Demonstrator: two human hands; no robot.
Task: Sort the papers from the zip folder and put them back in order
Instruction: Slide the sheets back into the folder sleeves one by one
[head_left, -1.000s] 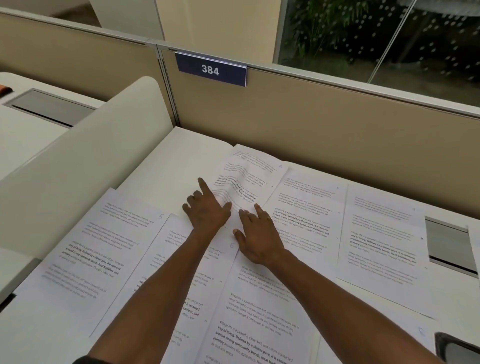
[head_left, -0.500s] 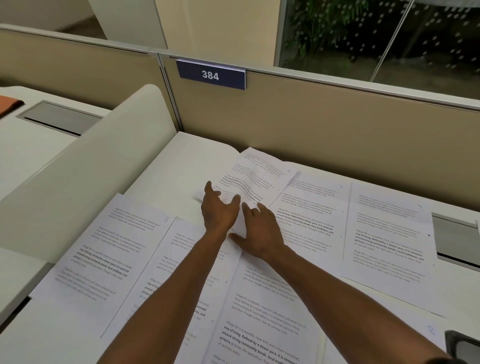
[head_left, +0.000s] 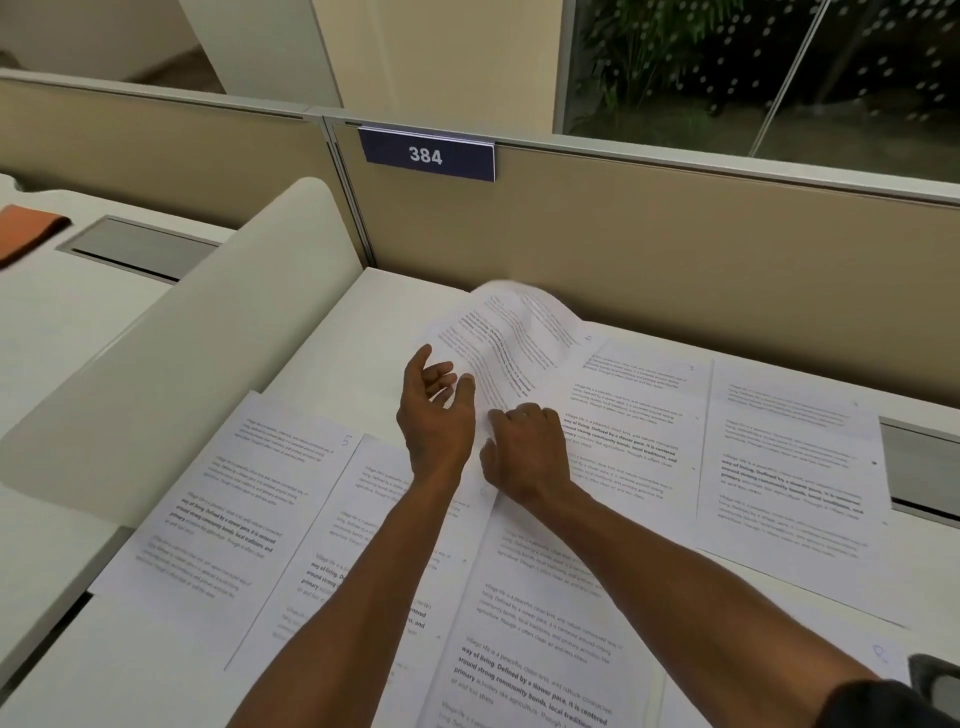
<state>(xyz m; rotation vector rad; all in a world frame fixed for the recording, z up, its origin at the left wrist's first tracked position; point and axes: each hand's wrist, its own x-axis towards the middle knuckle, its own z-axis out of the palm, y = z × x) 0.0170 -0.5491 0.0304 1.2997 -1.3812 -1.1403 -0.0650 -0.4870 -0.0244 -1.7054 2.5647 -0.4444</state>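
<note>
Since the earlier frames, one printed sheet (head_left: 506, 348) has been lifted off the desk (head_left: 332, 353) and is now bowed upward, its far edge blurred; earlier it lay flat under both hands; the view has also drifted, so that an orange item (head_left: 28, 228) is now seen at far left. That sheet's near edge is pinched by the right hand (head_left: 527, 454), whose fingers are curled over it; the left hand (head_left: 434, 415) is held just beside it, palm turned inward, fingers loosely spread and gripping nothing. Under both forearms a page marked 6 (head_left: 363, 545) and another page (head_left: 545, 623) are laid side by side; a page marked 5 (head_left: 223, 499) is placed to their left; two more pages (head_left: 628, 415) (head_left: 789, 462) are laid to the right, near the beige partition (head_left: 675, 249), on which a blue plate reading 384 (head_left: 427, 155) is fixed. A curved white divider (head_left: 182, 338) is seen at left; a dark object (head_left: 935, 680) is cut off at the lower right corner, too little shown to be identified.
</note>
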